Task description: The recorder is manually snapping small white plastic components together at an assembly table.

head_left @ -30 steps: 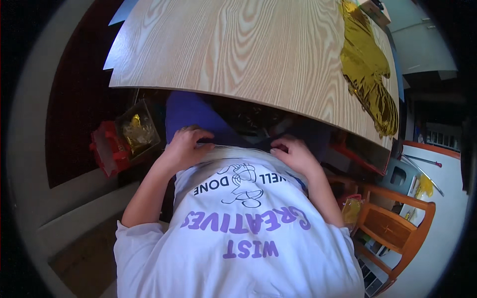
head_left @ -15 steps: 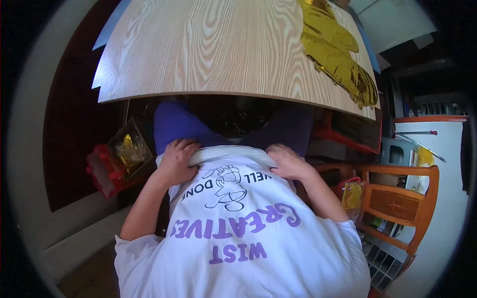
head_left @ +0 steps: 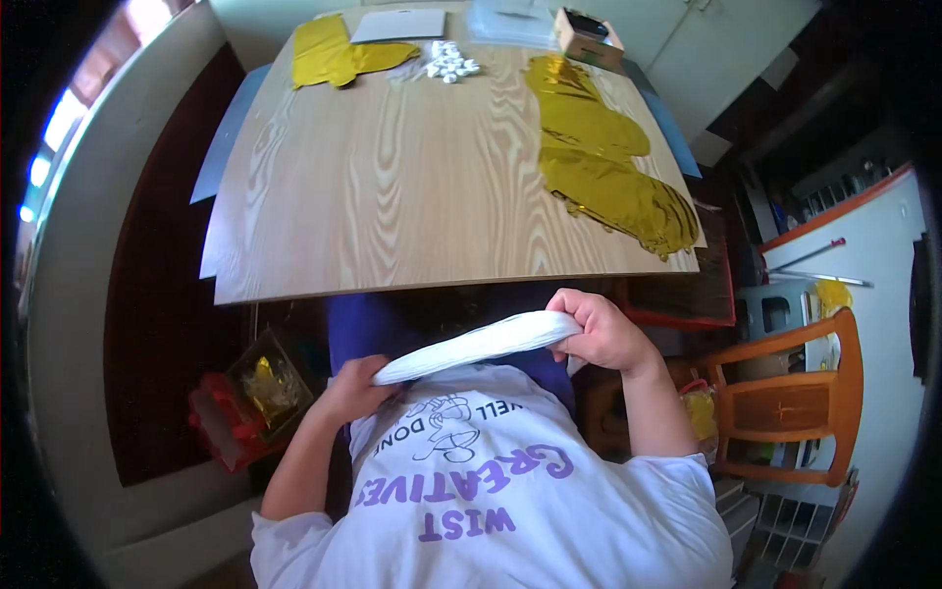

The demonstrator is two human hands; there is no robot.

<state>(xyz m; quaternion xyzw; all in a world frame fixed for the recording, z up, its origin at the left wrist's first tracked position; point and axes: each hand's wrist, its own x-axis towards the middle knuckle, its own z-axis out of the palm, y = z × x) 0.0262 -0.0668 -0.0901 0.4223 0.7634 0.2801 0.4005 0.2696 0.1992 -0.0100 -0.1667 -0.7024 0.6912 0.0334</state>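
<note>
Both hands grip 1 white shirt hem [head_left: 481,346], stretched into a band below the near table [head_left: 412,236] edge. Right hand [head_left: 601,332] closes around its higher right end; left hand [head_left: 355,388] pinches the lower left end, axis slanting left-right.

a light wooden table [head_left: 412,196] stands beside an orange wooden chair [head_left: 795,402] and white cupboards [head_left: 706,39].
</note>
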